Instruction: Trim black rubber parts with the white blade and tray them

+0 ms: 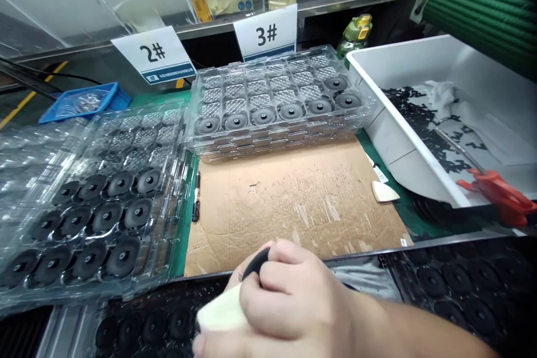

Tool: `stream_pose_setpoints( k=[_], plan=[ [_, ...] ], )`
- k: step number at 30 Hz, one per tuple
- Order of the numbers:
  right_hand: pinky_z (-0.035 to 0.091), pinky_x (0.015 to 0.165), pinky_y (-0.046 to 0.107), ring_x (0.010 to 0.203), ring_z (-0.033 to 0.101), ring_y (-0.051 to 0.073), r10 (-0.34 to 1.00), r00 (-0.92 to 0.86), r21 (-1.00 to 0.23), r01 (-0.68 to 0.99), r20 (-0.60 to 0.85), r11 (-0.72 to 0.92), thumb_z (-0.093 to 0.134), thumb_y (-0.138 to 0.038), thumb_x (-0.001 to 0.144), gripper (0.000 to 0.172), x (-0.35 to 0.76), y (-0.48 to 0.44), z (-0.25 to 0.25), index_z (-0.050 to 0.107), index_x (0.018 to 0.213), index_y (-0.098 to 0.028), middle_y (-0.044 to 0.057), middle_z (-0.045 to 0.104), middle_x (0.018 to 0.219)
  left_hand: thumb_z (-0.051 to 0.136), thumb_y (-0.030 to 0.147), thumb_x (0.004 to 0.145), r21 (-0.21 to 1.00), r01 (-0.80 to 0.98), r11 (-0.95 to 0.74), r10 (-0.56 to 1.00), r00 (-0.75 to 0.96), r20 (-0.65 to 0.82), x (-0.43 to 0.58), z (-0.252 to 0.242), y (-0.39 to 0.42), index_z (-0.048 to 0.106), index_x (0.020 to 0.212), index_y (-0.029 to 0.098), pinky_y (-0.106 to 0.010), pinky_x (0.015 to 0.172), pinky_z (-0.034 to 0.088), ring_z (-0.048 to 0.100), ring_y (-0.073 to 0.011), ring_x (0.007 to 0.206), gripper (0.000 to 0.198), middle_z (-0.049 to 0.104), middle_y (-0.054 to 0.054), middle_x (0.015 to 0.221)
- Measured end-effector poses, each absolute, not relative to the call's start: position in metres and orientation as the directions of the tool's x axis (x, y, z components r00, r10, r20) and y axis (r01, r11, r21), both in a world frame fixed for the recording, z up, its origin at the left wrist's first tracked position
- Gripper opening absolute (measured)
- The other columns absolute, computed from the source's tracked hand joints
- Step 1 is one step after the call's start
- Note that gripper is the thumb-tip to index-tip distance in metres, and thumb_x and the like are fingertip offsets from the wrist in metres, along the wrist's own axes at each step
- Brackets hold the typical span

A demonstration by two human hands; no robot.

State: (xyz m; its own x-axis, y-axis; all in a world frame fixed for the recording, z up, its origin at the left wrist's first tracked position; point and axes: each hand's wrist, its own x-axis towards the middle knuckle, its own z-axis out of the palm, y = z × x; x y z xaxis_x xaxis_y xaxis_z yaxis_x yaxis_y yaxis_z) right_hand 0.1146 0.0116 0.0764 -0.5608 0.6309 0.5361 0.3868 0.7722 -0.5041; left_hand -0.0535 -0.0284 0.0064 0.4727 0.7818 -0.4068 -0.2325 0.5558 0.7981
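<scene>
Gripping a black round rubber part [255, 263] between curled fingers, the right hand [293, 302] sits at six o'clock, low over the near edge of the cardboard sheet [293, 196]. A pale wedge-shaped tool [220, 313] pokes out at nine o'clock from under that hand, touching the fingers of the left hand [201, 344], which barely shows; whether it is closed I cannot tell. The part peeks out at eleven o'clock from the knuckles, its edge tilted up. Clear blister trays [277, 100] with like parts lie at twelve o'clock, well apart.
</scene>
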Motion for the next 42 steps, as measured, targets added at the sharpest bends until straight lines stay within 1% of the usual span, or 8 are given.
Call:
stream_pose_setpoints(
  k=[3, 6, 11, 17, 20, 23, 34, 42],
  plan=[
    [0.037, 0.065, 0.028, 0.064, 0.051, 0.011, 0.769, -0.441, -0.685, 0.373, 0.462, 0.626, 0.044, -0.022, 0.089, 0.027, 0.125, 0.03, 0.063, 0.062, 0.11, -0.023, -0.002, 0.062, 0.071, 0.05, 0.064, 0.072, 0.771, -0.238, 0.591, 0.757, 0.492, -0.43, -0.054, 0.011, -0.026, 0.066, 0.103, 0.019, -0.035, 0.084, 0.052, 0.064, -0.0223, 0.09, 0.057, 0.067, -0.004, 0.099],
    [0.045, 0.072, 0.025, 0.084, 0.059, 0.013, 0.959, -0.25, -0.881, 0.413, 0.133, 0.23, 0.045, -0.026, 0.089, 0.029, 0.146, 0.053, 0.024, 0.059, 0.114, -0.024, 0.002, 0.065, 0.096, 0.066, 0.057, 0.059, 0.509, -0.554, 0.659, 0.751, 0.519, -0.408, -0.05, 0.018, -0.024, 0.064, 0.107, 0.031, -0.037, 0.09, 0.048, 0.062, -0.026, 0.1, 0.055, 0.062, -0.002, 0.117],
    [0.046, 0.083, 0.037, 0.092, 0.057, 0.02, 0.982, -0.19, -0.846, 0.519, 0.026, 0.123, 0.051, -0.02, 0.081, 0.028, 0.154, 0.049, -0.047, 0.066, 0.105, -0.025, 0.008, 0.058, 0.105, 0.06, 0.052, 0.069, 0.319, -0.678, 0.662, 0.749, 0.583, -0.315, -0.047, 0.02, -0.025, 0.06, 0.113, 0.033, -0.031, 0.087, 0.05, 0.06, -0.0269, 0.104, 0.048, 0.063, -0.002, 0.116],
    [0.047, 0.073, 0.033, 0.089, 0.056, 0.018, 0.997, -0.042, -0.855, 0.512, 0.071, 0.083, 0.042, -0.018, 0.086, 0.03, 0.15, 0.036, -0.038, 0.062, 0.108, -0.024, 0.008, 0.054, 0.11, 0.041, 0.058, 0.081, 0.669, -0.648, 0.364, 0.903, 0.423, -0.081, -0.055, 0.02, -0.018, 0.031, 0.13, 0.049, -0.027, 0.069, 0.054, 0.064, -0.0177, 0.086, 0.05, 0.057, 0.001, 0.121],
    [0.046, 0.07, 0.032, 0.075, 0.055, 0.015, 0.997, -0.019, -0.871, 0.486, 0.076, 0.076, 0.045, -0.016, 0.084, 0.028, 0.151, 0.032, -0.02, 0.063, 0.103, -0.023, 0.006, 0.059, 0.101, 0.063, 0.033, 0.078, 0.969, -0.222, -0.106, 0.939, 0.299, 0.171, -0.056, 0.015, -0.012, 0.005, 0.135, 0.051, -0.041, 0.093, 0.043, 0.054, -0.0211, 0.105, 0.083, 0.05, 0.0, 0.125],
    [0.045, 0.071, 0.034, 0.07, 0.053, 0.014, 0.998, -0.005, -0.883, 0.466, 0.064, 0.058, 0.047, -0.014, 0.081, 0.027, 0.149, 0.021, -0.014, 0.063, 0.102, -0.022, 0.004, 0.061, 0.095, 0.065, 0.007, 0.073, 0.934, 0.121, -0.336, 0.896, 0.349, 0.277, -0.052, 0.009, -0.007, -0.012, 0.135, 0.046, -0.047, 0.101, 0.032, 0.047, -0.0223, 0.115, 0.106, 0.05, -0.004, 0.125],
    [0.045, 0.071, 0.028, 0.079, 0.057, 0.014, 0.953, -0.26, -0.973, 0.209, -0.156, -0.103, 0.06, -0.021, 0.081, 0.02, 0.144, -0.003, 0.035, 0.065, 0.099, -0.027, 0.0, 0.063, 0.086, 0.069, 0.008, 0.068, 0.893, 0.208, -0.399, 0.88, 0.36, 0.31, -0.055, 0.008, -0.007, -0.007, 0.138, 0.036, -0.039, 0.099, 0.035, 0.05, -0.0201, 0.112, 0.107, 0.052, -0.006, 0.122],
    [0.039, 0.072, 0.026, 0.078, 0.053, 0.013, 0.895, -0.428, -0.989, 0.131, -0.122, -0.072, 0.064, -0.015, 0.075, 0.018, 0.142, 0.008, 0.035, 0.068, 0.09, -0.025, -0.001, 0.06, 0.078, 0.07, 0.024, 0.071, 0.955, 0.24, -0.177, 0.923, 0.376, 0.077, -0.053, 0.009, -0.002, 0.019, 0.138, 0.035, -0.035, 0.095, 0.039, 0.052, -0.023, 0.111, 0.085, 0.056, -0.006, 0.12]
  ],
)
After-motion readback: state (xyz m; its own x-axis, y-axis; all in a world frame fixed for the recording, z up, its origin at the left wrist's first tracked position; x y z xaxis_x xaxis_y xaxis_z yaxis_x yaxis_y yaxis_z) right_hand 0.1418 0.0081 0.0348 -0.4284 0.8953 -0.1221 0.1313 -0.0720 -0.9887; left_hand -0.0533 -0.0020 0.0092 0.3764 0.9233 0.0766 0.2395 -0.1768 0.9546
